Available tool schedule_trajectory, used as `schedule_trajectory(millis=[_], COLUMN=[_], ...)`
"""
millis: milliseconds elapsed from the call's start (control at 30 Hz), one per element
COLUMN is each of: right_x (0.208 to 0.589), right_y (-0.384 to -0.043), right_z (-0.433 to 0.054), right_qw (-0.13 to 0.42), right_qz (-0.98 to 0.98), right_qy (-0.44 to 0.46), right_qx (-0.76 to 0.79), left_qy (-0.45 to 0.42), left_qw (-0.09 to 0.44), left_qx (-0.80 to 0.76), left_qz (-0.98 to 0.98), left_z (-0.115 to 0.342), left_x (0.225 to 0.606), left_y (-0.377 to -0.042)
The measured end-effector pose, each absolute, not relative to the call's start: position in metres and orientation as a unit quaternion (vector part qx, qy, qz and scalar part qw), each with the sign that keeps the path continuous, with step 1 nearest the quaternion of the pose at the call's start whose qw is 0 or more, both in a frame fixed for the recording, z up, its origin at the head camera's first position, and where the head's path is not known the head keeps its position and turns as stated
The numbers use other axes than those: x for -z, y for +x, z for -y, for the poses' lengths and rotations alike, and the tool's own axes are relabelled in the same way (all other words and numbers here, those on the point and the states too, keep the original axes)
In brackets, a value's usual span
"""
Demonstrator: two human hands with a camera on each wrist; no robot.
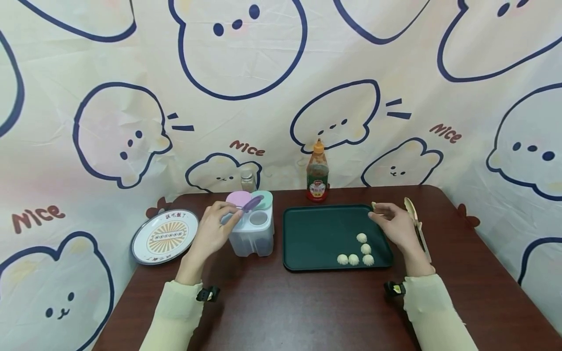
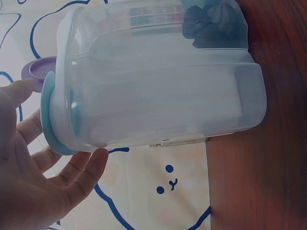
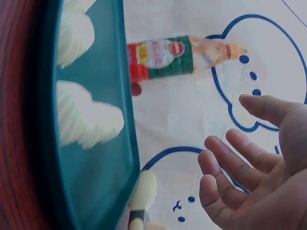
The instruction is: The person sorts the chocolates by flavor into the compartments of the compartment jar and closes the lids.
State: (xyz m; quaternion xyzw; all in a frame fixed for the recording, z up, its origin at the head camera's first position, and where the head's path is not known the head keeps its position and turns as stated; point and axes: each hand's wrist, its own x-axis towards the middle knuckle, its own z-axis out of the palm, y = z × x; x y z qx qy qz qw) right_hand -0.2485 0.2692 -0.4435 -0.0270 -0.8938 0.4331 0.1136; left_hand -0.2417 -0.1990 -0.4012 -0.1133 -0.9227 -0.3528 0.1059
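Note:
My left hand [image 1: 218, 224] pinches a purple round lid [image 1: 253, 202], held tilted over a clear storage box [image 1: 251, 240] with a white top. A round opening [image 1: 258, 218] shows in that top. In the left wrist view, the thumb touches the purple lid and other fingers lie by a turquoise lid [image 2: 48, 115]. Dark ridged lumps [image 2: 216, 21] show through one box compartment. Over the right end of a dark green tray [image 1: 325, 239] is my right hand [image 1: 395, 226], fingers loosely bent and holding nothing in its wrist view. Several white pleated buns [image 1: 366, 248] sit on the tray.
A sauce bottle [image 1: 317, 175] stands behind the tray, and a glass shaker [image 1: 248, 180] behind the box. To the left lies a patterned plate [image 1: 164, 236]. Cream-handled utensils [image 1: 419, 226] lie right of the tray. A printed cloth hangs behind the table [image 1: 281, 312].

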Motion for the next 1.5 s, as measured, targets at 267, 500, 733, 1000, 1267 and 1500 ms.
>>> schedule_trajectory(millis=[267, 500, 733, 1000, 1267, 1500], right_x=[0.434, 0.424, 0.415, 0.405, 0.404, 0.403], right_y=[-0.248, -0.249, -0.249, -0.248, -0.252, -0.256], right_z=[-0.251, -0.231, -0.21, -0.185, -0.158, -0.138], right_qw=[0.088, 0.069, 0.06, 0.052, 0.034, 0.022], right_qz=[0.89, 0.892, 0.889, 0.88, 0.871, 0.87], right_qy=[0.016, 0.044, 0.073, 0.105, 0.136, 0.154], right_qx=[-0.446, -0.444, -0.447, -0.461, -0.471, -0.469], left_qy=[-0.112, -0.11, -0.11, -0.11, -0.112, -0.112], left_qw=[0.105, 0.105, 0.106, 0.106, 0.109, 0.108], left_qx=[0.353, 0.351, 0.351, 0.351, 0.352, 0.352], left_qz=[0.923, 0.924, 0.924, 0.924, 0.923, 0.923], left_z=[0.2, 0.2, 0.199, 0.199, 0.2, 0.199], left_x=[0.402, 0.403, 0.403, 0.403, 0.403, 0.404], left_y=[-0.242, -0.243, -0.243, -0.243, -0.243, -0.243])
